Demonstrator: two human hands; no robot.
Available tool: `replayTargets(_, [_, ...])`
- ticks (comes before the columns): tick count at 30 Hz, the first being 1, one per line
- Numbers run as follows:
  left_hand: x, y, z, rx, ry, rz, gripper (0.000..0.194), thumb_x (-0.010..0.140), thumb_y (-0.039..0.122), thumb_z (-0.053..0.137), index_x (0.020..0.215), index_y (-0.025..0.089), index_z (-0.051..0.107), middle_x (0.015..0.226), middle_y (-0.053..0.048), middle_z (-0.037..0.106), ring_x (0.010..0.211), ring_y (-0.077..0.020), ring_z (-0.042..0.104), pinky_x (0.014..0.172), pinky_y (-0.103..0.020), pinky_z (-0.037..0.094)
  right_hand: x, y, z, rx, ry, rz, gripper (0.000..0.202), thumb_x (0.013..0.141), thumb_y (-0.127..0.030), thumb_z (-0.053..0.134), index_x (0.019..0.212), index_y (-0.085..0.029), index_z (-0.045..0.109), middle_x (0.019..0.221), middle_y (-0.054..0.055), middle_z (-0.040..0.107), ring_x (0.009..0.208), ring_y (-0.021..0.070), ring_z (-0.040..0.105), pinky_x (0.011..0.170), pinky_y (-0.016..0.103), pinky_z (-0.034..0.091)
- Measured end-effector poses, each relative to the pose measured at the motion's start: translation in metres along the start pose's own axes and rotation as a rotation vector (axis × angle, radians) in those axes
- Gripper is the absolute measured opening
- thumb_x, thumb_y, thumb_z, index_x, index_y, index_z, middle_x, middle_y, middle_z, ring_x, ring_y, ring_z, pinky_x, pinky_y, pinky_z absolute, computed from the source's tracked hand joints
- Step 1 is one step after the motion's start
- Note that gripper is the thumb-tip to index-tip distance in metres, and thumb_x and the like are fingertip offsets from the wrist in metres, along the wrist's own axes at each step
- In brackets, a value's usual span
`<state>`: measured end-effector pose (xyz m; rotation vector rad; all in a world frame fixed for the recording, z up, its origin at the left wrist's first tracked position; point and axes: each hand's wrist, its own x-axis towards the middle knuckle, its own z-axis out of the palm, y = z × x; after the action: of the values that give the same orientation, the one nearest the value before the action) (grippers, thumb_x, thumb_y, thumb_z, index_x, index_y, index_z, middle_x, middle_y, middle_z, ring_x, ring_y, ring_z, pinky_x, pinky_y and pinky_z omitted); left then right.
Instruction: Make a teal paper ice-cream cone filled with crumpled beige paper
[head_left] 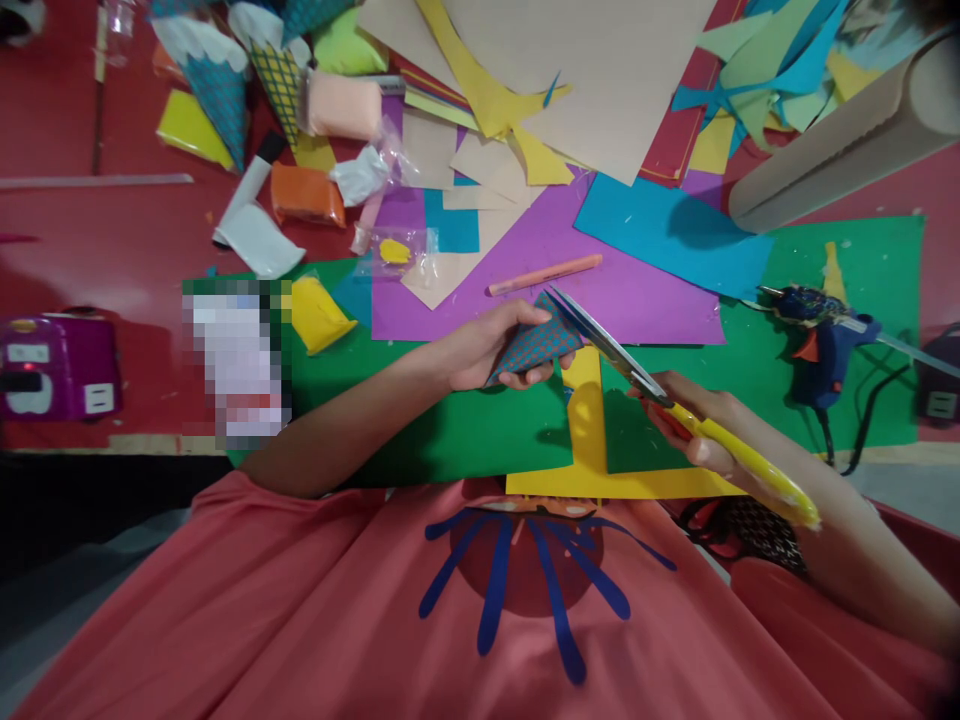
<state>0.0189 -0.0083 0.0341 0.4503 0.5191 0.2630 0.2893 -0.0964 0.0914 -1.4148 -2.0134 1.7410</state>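
Observation:
My left hand [484, 345] grips a small blue paper cone [541, 340] with a reddish crisscross pattern, its point toward the lower left and its wide end toward the upper right. My right hand [701, 405] is closed round the handles of scissors [739, 455] with yellow grips. The long metal blades reach up and left to the cone's wide edge; whether paper lies between them I cannot make out. A peach-coloured marker [545, 274] lies just beyond the cone on a purple sheet [637, 315].
A blue hot glue gun [832, 350] with a cable lies right, on green sheets [862, 260]. A rolled beige sheet [832, 145] and paper scraps [780, 70] are at the back right. Finished cones [214, 90], clay packets [307, 195] and a purple power box [64, 365] sit left.

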Motion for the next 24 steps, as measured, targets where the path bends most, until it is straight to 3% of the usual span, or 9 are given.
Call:
replayTargets(5, [0.003,-0.004,-0.005,-0.028,-0.050,0.036,0.034,0.082,0.043,0.064,0.095,0.012,0.058,0.075,-0.002,0.069,0.047,-0.0063,0.056,0.032,-0.011,0.029,0.000,0.002,0.002,-0.027,0.033,-0.005,0.075,0.083,-0.085,0.035,0.116,-0.020,0.053,0.068,-0.004,0.046,0.056,0.0108,0.037,0.050,0.024,0.029])
replayTargets(13, [0.004,-0.003,-0.003,0.020,0.018,0.045,0.032,0.086,0.043,0.060,0.094,0.012,0.059,0.073,-0.003,0.068,0.046,-0.0058,0.053,0.033,-0.012,0.027,0.005,0.003,0.005,-0.093,0.068,0.027,0.078,0.080,-0.086,0.040,0.114,-0.018,0.056,0.067,-0.003,0.046,0.056,0.0116,0.039,0.049,0.023,0.031])
replayTargets(19, [0.003,-0.004,0.002,0.159,0.120,0.210,0.043,0.075,0.041,0.070,0.105,0.012,0.060,0.077,-0.003,0.071,0.047,-0.0057,0.055,0.035,-0.013,0.031,0.006,0.000,-0.002,-0.028,0.253,-0.013,0.066,0.086,-0.078,0.047,0.112,-0.017,0.055,0.071,-0.003,0.047,0.056,0.0095,0.039,0.051,0.023,0.033])
replayTargets(24, [0.000,-0.004,0.008,0.298,0.129,0.299,0.036,0.067,0.036,0.076,0.090,0.011,0.065,0.079,-0.006,0.074,0.053,-0.0074,0.060,0.038,-0.013,0.038,0.014,-0.015,-0.020,-0.103,0.365,0.024,0.079,0.081,-0.083,0.047,0.122,-0.016,0.052,0.076,-0.002,0.048,0.060,0.0113,0.043,0.053,0.026,0.035])
